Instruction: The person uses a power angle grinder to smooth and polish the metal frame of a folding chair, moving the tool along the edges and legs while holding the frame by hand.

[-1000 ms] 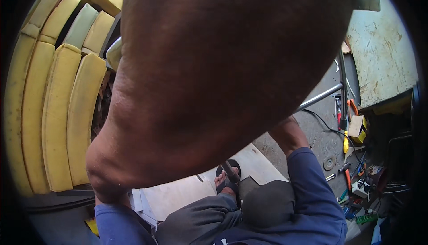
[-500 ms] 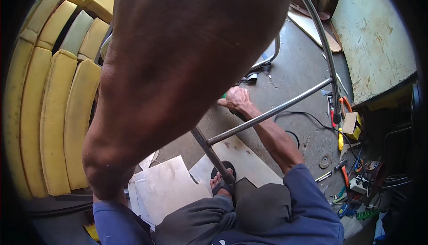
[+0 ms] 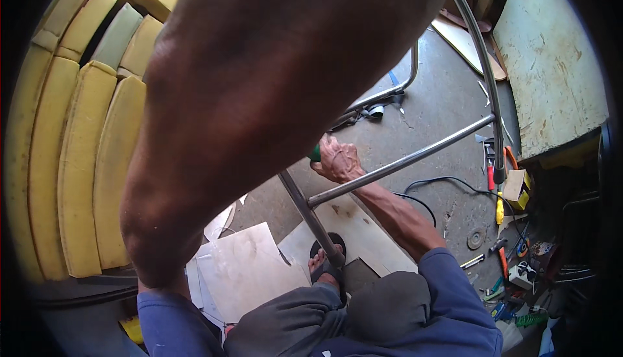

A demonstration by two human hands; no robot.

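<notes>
My left forearm [image 3: 259, 97] stretches large across the upper middle of the view, and its hand lies out of sight past the top edge. Beyond the crossbar of a tubular metal frame [image 3: 402, 161] with chair-like legs, my right hand [image 3: 341, 159] is low over the floor. Its fingers are closed around a green thing [image 3: 315, 154], mostly hidden behind the left arm, so its kind does not show. One leg of the frame comes down by my sandalled foot [image 3: 324, 266].
Yellow foam pads [image 3: 84, 169] are stacked at the left. Pale flat sheets [image 3: 253, 269] lie near my legs. At right are a black cord [image 3: 448, 178], a hammer [image 3: 501, 253], a small yellow box [image 3: 517, 189] and scattered tools. A worn pale panel [image 3: 551, 65] stands far right.
My right hand has come slightly nearer to me, with its fingers still round the green thing. The frame and surroundings sit a little differently in the view.
</notes>
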